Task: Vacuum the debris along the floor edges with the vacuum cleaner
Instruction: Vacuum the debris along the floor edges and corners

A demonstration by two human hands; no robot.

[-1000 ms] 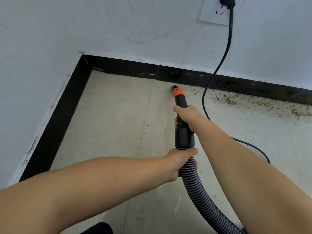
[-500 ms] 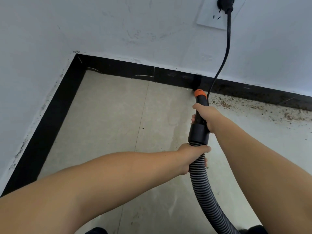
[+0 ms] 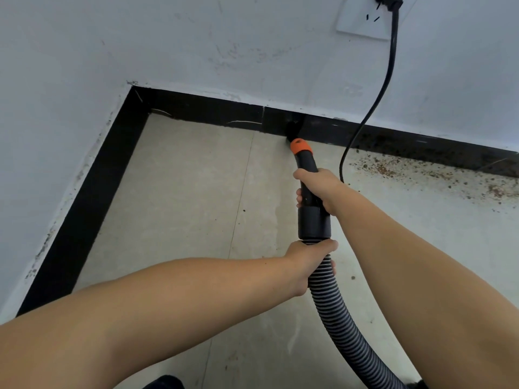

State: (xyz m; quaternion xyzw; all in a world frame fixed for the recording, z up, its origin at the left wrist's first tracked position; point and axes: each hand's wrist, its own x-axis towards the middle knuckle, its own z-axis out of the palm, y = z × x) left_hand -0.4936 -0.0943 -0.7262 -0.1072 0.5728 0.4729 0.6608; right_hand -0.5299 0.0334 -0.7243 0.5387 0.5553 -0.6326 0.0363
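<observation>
Working the black vacuum nozzle with orange collar [image 3: 301,147] along the black glossy skirting board [image 3: 213,112], you keep the tip low at the floor-wall seam, centre of frame. Your right hand [image 3: 318,189] has fingers wrapped tight round the black rigid tube; your left hand [image 3: 309,265] clamps the grey ribbed flexible hose [image 3: 337,313] just below the cuff. Sweep right, slow, toward the brown scattered debris [image 3: 393,169] at right of frame, tip kept against the edge. Watch the black power cord [image 3: 379,94] hanging from the white wall socket [image 3: 362,23] at upper right; it drops right beside the nozzle path and could snag. Beige floor tiles [image 3: 182,206] at left look mostly clean.
</observation>
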